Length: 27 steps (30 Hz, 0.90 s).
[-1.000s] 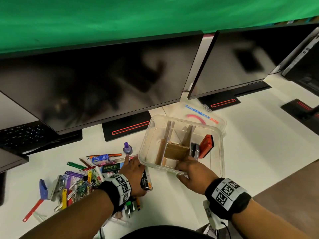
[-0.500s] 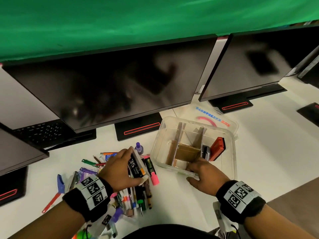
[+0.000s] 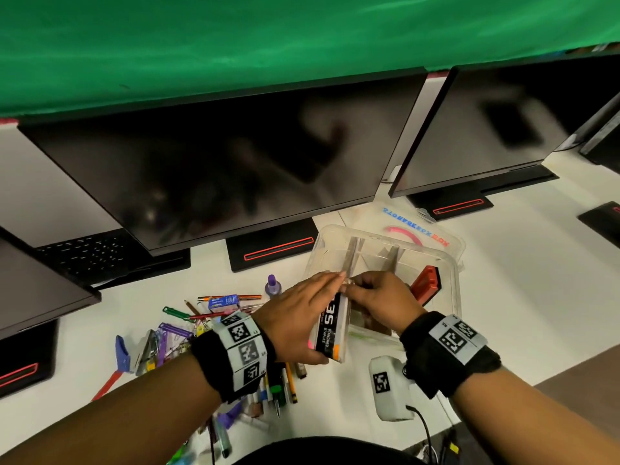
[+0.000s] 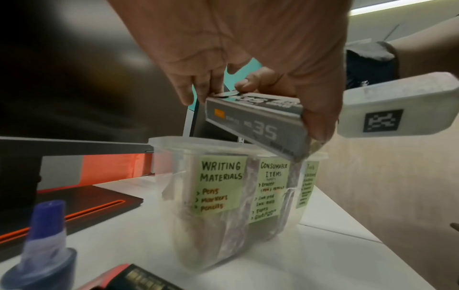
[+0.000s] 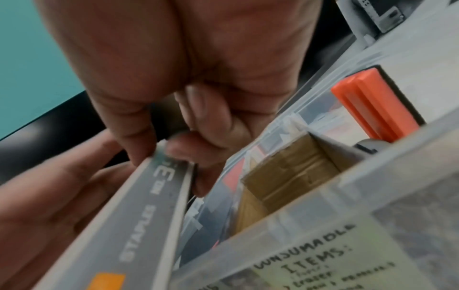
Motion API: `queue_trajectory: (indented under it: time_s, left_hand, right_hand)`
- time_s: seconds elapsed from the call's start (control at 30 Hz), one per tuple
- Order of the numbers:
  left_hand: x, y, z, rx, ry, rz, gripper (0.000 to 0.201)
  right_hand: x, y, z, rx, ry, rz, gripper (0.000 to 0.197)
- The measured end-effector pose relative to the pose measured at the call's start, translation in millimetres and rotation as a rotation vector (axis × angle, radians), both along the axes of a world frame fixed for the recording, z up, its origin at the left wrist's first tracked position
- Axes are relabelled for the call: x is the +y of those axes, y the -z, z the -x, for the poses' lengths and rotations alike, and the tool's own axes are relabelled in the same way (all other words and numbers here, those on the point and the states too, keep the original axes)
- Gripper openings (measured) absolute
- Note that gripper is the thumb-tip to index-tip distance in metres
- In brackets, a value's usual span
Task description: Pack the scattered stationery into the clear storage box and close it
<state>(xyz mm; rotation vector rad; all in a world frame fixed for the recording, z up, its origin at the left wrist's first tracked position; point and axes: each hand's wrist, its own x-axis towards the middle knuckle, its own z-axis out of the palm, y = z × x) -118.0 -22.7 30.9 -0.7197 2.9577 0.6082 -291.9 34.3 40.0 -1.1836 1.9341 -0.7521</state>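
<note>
Left hand [image 3: 295,322] clasps the staples box [image 3: 332,330] over the storage box's [image 3: 451,297] near edge; right hand [image 3: 382,302] pinches its far end, likely to steer it in.

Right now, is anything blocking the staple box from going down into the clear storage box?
Nothing visible does. The staple box, held by the left hand and pinched at its top by the right hand, sits tilted above the open clear storage box, over the Consumable Items label. The lid is off.

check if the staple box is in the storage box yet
Not yet. The staple box is tilted above the storage box rim, held by the left hand and pinched by the right hand.
</note>
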Motion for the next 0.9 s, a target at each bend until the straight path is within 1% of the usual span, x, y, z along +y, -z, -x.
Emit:
queue_trajectory:
  time_s: [0.1, 0.17, 0.2, 0.23, 0.3, 0.37, 0.4, 0.47, 0.5, 0.57, 0.6, 0.63, 0.7, 0.77, 0.8, 0.83, 0.9]
  left_hand:
    - [3.4, -3.4, 4.0, 0.004, 0.042, -0.052, 0.127]
    - [3.0, -1.4, 5.3, -0.039, 0.047, -0.057, 0.126]
    - [0.5, 0.1, 5.2, -0.069, 0.038, -0.047, 0.122]
    - [-3.5, 1.8, 4.5, -0.099, 0.028, -0.031, 0.113]
    - [-14.1, 5.6, 1.3, -0.140, 0.016, 0.010, 0.083]
    - [-21.6, 7.9, -2.7, -0.158, 0.024, 0.031, 0.050]
    - [-23.3, 9.6, -4.5, -0.154, 0.021, 0.020, 0.039]
    - [-24.0, 12.4, -5.8, -0.136, -0.012, -0.032, 0.031]
    - [-24.1, 13.8, -5.1, -0.126, -0.033, -0.058, 0.030]
    - [-25.2, 16.2, -3.7, -0.119, -0.077, -0.097, 0.029]
    - [-25.8, 17.2, -2.9, -0.114, -0.095, -0.115, 0.029]
    - [-26.3, 17.8, -2.6, -0.114, -0.108, -0.130, 0.028]
    - [-26.5, 18.2, -1.8, -0.110, -0.121, -0.156, 0.029]
    - [-26.6, 18.3, -1.8, -0.108, -0.129, -0.180, 0.029]
    - [-26.6, 18.2, -1.8, -0.112, -0.131, -0.198, 0.029]
    - [-26.7, 18.1, -2.5, -0.114, -0.135, -0.215, 0.030]
    - [-26.5, 17.9, -2.4, -0.115, -0.133, -0.234, 0.030]
  right_hand:
    - [4.7, 2.2, 4.0, -0.082, 0.039, -0.038, 0.021]
    - [9.3, -1.1, 10.5, -0.074, 0.071, -0.031, 0.013]
    - [11.6, -4.0, 16.8, -0.062, 0.103, -0.020, 0.009]
    - [14.5, -8.8, 24.2, -0.063, 0.150, -0.004, 0.006]
    - [22.3, -19.7, 44.5, -0.046, 0.255, 0.032, 0.005]
    - [32.3, -31.5, 63.8, 0.046, 0.353, 0.067, 0.007]
    - [37.4, -35.6, 73.3, 0.106, 0.399, 0.080, 0.009]
    - [46.1, -39.2, 88.0, 0.215, 0.473, 0.062, 0.016]
    - [49.3, -38.6, 92.8, 0.278, 0.473, 0.009, 0.020]
    - [50.9, -31.0, 95.6, 0.387, 0.391, -0.170, 0.028]
    - [50.3, -24.7, 93.5, 0.415, 0.346, -0.251, 0.031]
    - [48.6, -17.5, 89.4, 0.415, 0.314, -0.299, 0.034]
    - [44.8, -4.4, 80.7, 0.417, 0.257, -0.334, 0.040]
    - [39.8, 3.2, 73.8, 0.461, 0.144, -0.388, 0.051]
    - [38.1, 6.2, 72.6, 0.494, 0.081, -0.428, 0.052]
    - [35.2, 7.7, 72.7, 0.530, 0.025, -0.463, 0.048]
    - [31.3, 9.2, 76.4, 0.566, -0.031, -0.505, 0.039]
